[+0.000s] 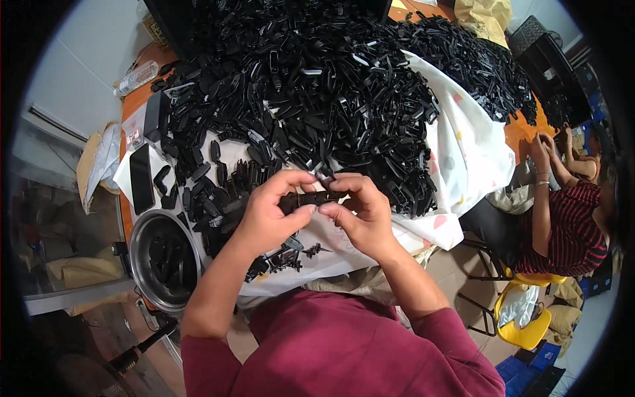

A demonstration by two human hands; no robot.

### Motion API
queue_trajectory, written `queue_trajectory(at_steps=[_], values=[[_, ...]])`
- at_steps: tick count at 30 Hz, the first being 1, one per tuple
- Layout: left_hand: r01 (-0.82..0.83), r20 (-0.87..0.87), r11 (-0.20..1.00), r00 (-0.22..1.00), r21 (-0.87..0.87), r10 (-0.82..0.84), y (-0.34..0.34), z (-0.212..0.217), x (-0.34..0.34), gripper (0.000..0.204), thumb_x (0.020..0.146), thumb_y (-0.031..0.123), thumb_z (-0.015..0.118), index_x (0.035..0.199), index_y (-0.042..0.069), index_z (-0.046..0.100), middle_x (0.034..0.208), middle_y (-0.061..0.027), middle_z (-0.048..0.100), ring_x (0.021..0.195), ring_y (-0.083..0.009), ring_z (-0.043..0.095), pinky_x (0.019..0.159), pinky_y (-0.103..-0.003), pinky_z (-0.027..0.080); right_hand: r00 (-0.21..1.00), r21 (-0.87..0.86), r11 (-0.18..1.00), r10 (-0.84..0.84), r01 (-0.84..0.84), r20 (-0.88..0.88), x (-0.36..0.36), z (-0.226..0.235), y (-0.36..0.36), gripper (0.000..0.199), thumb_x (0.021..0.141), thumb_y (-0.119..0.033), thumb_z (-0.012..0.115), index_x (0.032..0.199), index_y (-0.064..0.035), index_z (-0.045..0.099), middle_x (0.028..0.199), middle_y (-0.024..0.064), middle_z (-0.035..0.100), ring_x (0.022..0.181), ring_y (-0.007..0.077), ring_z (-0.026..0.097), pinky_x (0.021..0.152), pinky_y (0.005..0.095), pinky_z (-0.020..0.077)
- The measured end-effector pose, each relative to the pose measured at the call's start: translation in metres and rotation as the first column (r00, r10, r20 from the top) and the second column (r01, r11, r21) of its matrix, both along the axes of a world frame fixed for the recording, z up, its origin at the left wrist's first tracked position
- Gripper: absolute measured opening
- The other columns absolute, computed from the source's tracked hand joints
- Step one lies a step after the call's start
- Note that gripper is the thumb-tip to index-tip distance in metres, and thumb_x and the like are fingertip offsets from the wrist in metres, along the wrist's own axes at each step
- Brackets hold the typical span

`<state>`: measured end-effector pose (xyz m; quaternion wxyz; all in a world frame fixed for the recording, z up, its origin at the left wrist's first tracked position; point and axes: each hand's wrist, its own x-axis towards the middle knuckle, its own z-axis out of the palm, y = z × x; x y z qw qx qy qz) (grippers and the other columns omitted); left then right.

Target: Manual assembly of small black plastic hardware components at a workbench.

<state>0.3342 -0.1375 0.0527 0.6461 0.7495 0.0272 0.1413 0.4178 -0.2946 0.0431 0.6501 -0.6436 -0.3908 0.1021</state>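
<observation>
Between my two hands, over the near edge of the cloth-covered table, is a small black plastic part (316, 198). My left hand (270, 210) pinches its left end with thumb and fingers. The other end is gripped by the fingertips of my right hand (366, 218). Fingers hide much of the part, so its exact kind cannot be made out. Just beyond my hands rises a large heap of similar black plastic parts (311, 92). Below my left hand, several small dark pieces (286, 259) lie on the white cloth (344, 246).
On the left stand a metal bowl (135, 241) holding black parts, a black phone (141, 180) and a clear plastic bottle (137, 78). Another pile (469, 66) covers the back right. A person in a striped shirt (569, 228) sits at the right, near a yellow chair (533, 332).
</observation>
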Motion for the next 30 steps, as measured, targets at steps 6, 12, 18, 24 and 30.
queue_trajectory(at_steps=[6,12,18,24,30], values=[[-0.188,-0.091,0.801,0.982,-0.568,0.167,-0.029,-0.004,-0.015,0.030,0.078,0.015,0.068,0.102,0.002,0.056,0.079,0.0025,0.055,0.063,-0.0037,0.044,0.057,-0.017,0.037,0.832,0.292,0.956,0.148,0.018,-0.534,-0.022,0.009,0.006,0.020,0.079,0.002,0.061,0.095,0.0001,0.050,0.098,0.0120,0.056,0.077,0.0145,0.060,0.057,0.0260,0.0538],[-0.166,0.026,0.922,0.982,-0.350,0.187,-0.019,0.009,-0.020,0.023,0.080,0.005,0.064,0.100,0.000,0.053,0.097,-0.0059,0.061,0.077,-0.0069,0.054,0.070,-0.021,0.045,0.984,-0.012,0.994,-0.104,0.106,0.142,-0.014,0.019,-0.015,0.024,0.082,0.005,0.054,0.106,0.0031,0.048,0.100,0.0150,0.058,0.080,0.0168,0.061,0.067,0.0255,0.0511],[-0.160,0.108,0.986,0.980,-0.053,0.165,-0.019,0.009,-0.023,0.029,0.072,0.005,0.071,0.099,0.001,0.061,0.094,-0.0076,0.060,0.080,-0.0132,0.057,0.069,-0.024,0.046,0.831,-0.084,0.992,-0.029,0.091,0.556,-0.004,0.039,-0.014,0.041,0.066,0.005,0.066,0.106,-0.0013,0.059,0.085,0.0122,0.059,0.066,0.0238,0.055,0.057,0.0301,0.0445],[-0.145,0.205,0.951,0.975,0.275,0.090,-0.013,0.017,-0.023,0.027,0.074,0.008,0.069,0.099,0.001,0.061,0.090,-0.0060,0.061,0.073,-0.0120,0.055,0.063,-0.022,0.044,0.852,-0.193,0.981,0.102,-0.002,0.513,-0.005,0.039,-0.027,0.045,0.066,0.005,0.066,0.109,-0.0030,0.059,0.081,0.0102,0.058,0.061,0.0216,0.051,0.052,0.0298,0.0416],[-0.143,-0.163,0.722,0.986,-0.677,0.042,-0.036,-0.009,-0.030,0.032,0.080,0.016,0.066,0.107,0.001,0.059,0.087,-0.0004,0.061,0.068,-0.0058,0.050,0.061,-0.019,0.041,0.877,-0.206,0.967,-0.033,0.148,0.479,-0.024,0.027,-0.018,0.043,0.067,0.005,0.067,0.108,-0.0031,0.059,0.083,0.0104,0.059,0.064,0.0216,0.053,0.054,0.0292,0.0435]])
